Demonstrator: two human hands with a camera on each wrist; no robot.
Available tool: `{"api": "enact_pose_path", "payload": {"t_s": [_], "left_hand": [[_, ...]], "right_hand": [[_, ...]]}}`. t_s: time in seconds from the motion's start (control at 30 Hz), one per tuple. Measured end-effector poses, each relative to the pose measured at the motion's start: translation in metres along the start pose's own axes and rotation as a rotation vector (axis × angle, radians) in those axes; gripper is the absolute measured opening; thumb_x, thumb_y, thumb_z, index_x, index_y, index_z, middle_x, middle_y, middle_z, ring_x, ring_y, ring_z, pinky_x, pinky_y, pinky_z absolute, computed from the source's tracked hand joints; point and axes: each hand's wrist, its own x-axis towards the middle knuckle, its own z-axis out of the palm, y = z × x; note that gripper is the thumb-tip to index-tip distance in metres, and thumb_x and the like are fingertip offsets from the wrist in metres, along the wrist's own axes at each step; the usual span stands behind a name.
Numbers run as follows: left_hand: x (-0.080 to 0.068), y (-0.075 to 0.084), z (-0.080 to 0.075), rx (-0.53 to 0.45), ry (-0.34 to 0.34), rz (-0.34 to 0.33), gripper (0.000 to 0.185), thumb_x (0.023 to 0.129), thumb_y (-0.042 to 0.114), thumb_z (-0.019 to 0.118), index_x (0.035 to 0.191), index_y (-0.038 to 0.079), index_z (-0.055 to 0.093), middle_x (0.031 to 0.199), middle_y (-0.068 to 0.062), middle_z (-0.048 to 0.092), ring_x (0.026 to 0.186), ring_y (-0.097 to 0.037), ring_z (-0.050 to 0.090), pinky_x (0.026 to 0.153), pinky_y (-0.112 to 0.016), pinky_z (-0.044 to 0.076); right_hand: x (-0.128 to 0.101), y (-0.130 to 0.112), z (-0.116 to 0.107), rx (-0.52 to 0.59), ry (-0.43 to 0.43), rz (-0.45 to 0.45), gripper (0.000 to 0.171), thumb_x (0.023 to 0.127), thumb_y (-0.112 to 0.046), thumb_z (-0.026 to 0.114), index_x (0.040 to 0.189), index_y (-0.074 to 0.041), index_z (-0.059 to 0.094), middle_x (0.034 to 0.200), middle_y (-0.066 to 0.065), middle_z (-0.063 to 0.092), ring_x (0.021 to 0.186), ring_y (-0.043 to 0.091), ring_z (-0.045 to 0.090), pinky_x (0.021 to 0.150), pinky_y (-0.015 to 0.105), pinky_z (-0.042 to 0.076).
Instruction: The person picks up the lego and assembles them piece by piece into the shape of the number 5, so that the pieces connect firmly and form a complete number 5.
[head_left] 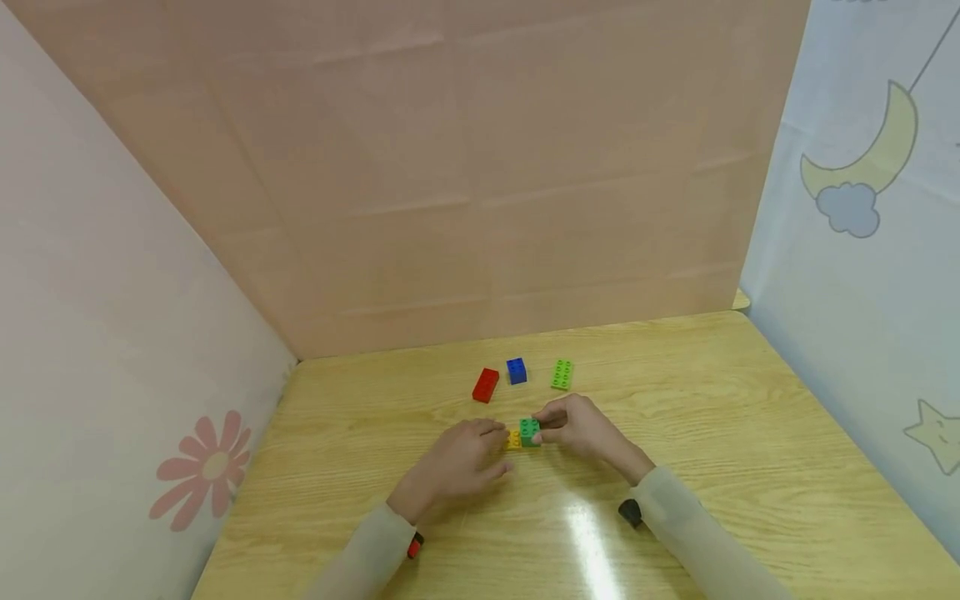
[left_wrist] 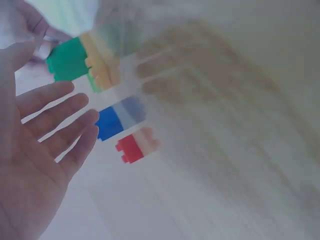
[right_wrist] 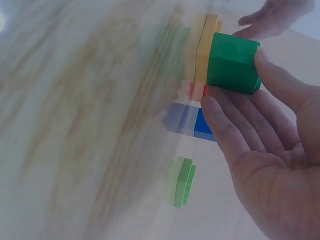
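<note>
In the head view a green building brick (head_left: 529, 432) sits on the right part of a flat yellow building brick (head_left: 513, 439). My right hand (head_left: 585, 429) pinches the green brick between thumb and fingers; the right wrist view shows the thumb (right_wrist: 280, 80) against its side. My left hand (head_left: 465, 458) hovers at the yellow brick's left end, its fingertips right beside it. Seen from the left wrist, that hand's fingers (left_wrist: 65, 117) are spread and nearly straight, with nothing between them. The yellow brick (right_wrist: 205, 50) lies low under the green one.
Behind the hands lie a red brick (head_left: 486, 385), a blue brick (head_left: 517, 371) and a flat light green brick (head_left: 562, 374) on the wooden table (head_left: 675, 392). A tan sheet (head_left: 480, 208) hangs along the back edge, with light panels (head_left: 90, 317) at the sides.
</note>
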Motion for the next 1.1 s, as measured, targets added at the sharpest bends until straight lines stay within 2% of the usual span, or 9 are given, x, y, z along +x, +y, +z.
{"api": "enact_pose_path", "payload": {"t_s": [0.1,0.27,0.5,0.73,0.9,1.1], "left_hand": [[0.002,-0.003,-0.005,-0.027,0.061,-0.011,0.047,0.105,0.044,0.061,0.136,0.010,0.070,0.136,-0.004,0.072,0.126,-0.021,0.069,0.109,-0.038,0.057],[0.007,-0.009,-0.010,-0.042,0.092,-0.046,0.038,0.105,0.039,0.062,0.128,0.011,0.074,0.127,-0.002,0.076,0.118,-0.019,0.072,0.103,-0.037,0.060],[0.014,-0.016,-0.016,-0.068,0.150,-0.120,0.029,0.103,0.034,0.068,0.118,0.010,0.077,0.120,-0.006,0.078,0.114,-0.024,0.074,0.100,-0.041,0.061],[0.022,-0.027,-0.015,-0.093,0.201,-0.172,0.020,0.101,0.029,0.071,0.108,0.011,0.076,0.110,-0.005,0.079,0.097,-0.020,0.075,0.088,-0.036,0.064],[0.025,-0.032,-0.012,-0.134,0.223,-0.208,0.018,0.101,0.027,0.072,0.107,0.011,0.075,0.110,-0.007,0.079,0.099,-0.022,0.075,0.089,-0.039,0.064],[0.032,-0.038,-0.006,-0.200,0.232,-0.285,0.016,0.101,0.025,0.072,0.106,0.010,0.075,0.110,-0.007,0.077,0.102,-0.023,0.072,0.091,-0.039,0.063]], "right_hand": [[0.000,0.000,-0.001,0.002,-0.004,-0.009,0.032,0.088,-0.022,0.086,0.116,-0.007,0.078,0.117,0.009,0.080,0.108,0.025,0.076,0.096,0.043,0.063],[0.002,0.001,-0.001,0.002,-0.015,-0.039,0.033,0.088,-0.021,0.086,0.116,-0.005,0.078,0.116,0.011,0.080,0.105,0.024,0.076,0.092,0.040,0.064],[0.003,0.002,-0.001,-0.005,-0.018,-0.056,0.032,0.088,-0.021,0.087,0.115,-0.006,0.079,0.115,0.010,0.080,0.105,0.024,0.077,0.091,0.041,0.064],[0.004,0.002,0.000,0.002,-0.019,-0.041,0.031,0.088,-0.021,0.086,0.115,-0.006,0.079,0.116,0.009,0.080,0.106,0.024,0.076,0.092,0.041,0.064],[0.004,0.001,0.000,-0.002,-0.016,-0.036,0.032,0.087,-0.021,0.087,0.114,-0.007,0.079,0.116,0.009,0.080,0.107,0.025,0.076,0.093,0.042,0.063],[0.003,0.001,0.000,-0.002,-0.007,-0.021,0.031,0.087,-0.021,0.088,0.114,-0.007,0.079,0.116,0.009,0.080,0.108,0.025,0.076,0.095,0.042,0.063]]}}
